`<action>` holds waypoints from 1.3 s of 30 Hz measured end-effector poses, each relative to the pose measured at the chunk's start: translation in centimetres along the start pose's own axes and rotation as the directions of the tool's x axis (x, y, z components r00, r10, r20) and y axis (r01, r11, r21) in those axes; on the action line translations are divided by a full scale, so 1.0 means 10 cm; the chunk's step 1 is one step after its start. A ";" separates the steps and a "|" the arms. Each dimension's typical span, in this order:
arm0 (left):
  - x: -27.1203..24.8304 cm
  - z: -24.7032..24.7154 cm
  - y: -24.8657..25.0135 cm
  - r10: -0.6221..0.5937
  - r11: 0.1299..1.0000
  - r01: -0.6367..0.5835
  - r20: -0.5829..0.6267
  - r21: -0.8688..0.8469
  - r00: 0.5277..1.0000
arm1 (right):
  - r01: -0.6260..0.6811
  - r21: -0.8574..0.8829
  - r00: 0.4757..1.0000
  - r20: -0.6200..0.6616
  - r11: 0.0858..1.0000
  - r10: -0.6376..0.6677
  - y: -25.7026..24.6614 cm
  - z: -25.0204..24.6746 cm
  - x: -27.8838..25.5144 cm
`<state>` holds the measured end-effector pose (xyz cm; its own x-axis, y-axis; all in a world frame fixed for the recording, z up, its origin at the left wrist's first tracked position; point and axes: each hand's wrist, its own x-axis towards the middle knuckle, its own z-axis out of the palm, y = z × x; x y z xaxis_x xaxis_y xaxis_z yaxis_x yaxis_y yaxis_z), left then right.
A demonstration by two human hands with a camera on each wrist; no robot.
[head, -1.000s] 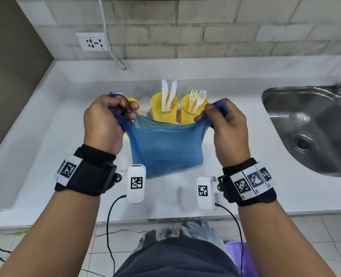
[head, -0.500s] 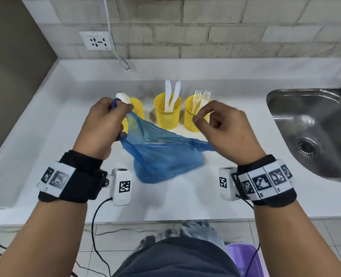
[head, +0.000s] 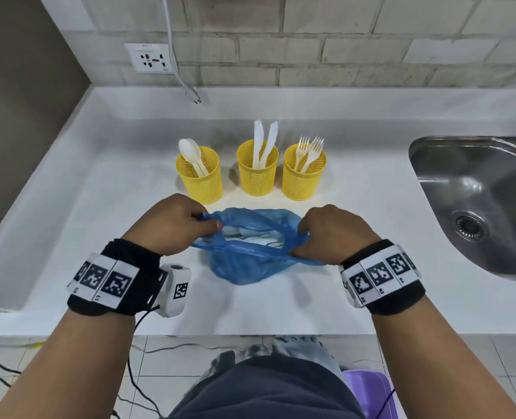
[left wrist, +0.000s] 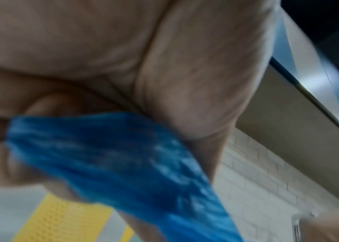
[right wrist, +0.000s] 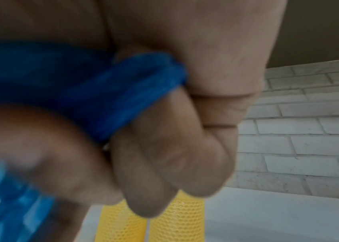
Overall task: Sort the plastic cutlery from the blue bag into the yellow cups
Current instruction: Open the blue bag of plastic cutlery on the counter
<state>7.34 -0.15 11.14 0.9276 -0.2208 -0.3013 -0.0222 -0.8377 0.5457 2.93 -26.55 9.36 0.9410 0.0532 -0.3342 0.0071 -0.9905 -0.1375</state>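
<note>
A blue plastic bag (head: 244,264) lies on the white counter (head: 99,225), its mouth pulled open between my hands. My left hand (head: 178,225) grips the left rim of the blue bag (left wrist: 123,163); my right hand (head: 329,234) grips the right rim of the blue bag (right wrist: 123,85). White cutlery (head: 250,235) shows inside the mouth. Behind stand three yellow mesh cups: the left cup (head: 201,176) holds spoons, the middle cup (head: 256,173) holds knives, the right cup (head: 303,176) holds forks.
A steel sink (head: 477,204) is sunk into the counter at the right. A white cable with a plug (head: 190,92) hangs from the brick wall by a socket (head: 148,58). A purple bin (head: 368,391) and cables lie on the floor below.
The bag has come down from mid-air onto the counter. My right hand, which had let go half a second ago, grips the rim again, and both hands hold the mouth open.
</note>
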 end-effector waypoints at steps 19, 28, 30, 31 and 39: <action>0.11 0.28 -0.14 -0.407 -0.116 0.021 0.067 -0.993 0.911 | 0.265 0.964 0.895 -0.255 0.025 0.366 0.02 0.09 -0.14; 0.08 0.35 -0.14 -0.215 -0.098 0.044 0.065 -0.994 0.975 | 0.153 0.929 0.939 -0.030 -0.338 0.342 0.03 0.05 -0.20; 0.06 0.35 -0.15 -0.196 -0.003 0.058 0.058 -0.998 0.979 | 0.132 0.990 0.927 -0.144 0.058 0.348 -0.01 0.08 -0.22; 0.05 0.37 -0.14 -0.192 0.052 0.063 0.052 -0.997 0.980 | 0.132 0.961 0.923 -0.208 0.242 0.325 -0.05 0.09 -0.21; 0.01 0.43 -0.19 -0.155 0.148 -0.007 -0.030 -0.989 0.987 | 0.095 0.567 0.902 -0.397 0.818 0.170 -0.20 0.16 0.07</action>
<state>5.84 -0.77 6.72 0.9306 -0.0731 -0.3587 0.3592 0.3718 0.8560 3.01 -24.29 7.97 0.9843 -0.1704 0.0450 -0.0962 -0.7335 -0.6728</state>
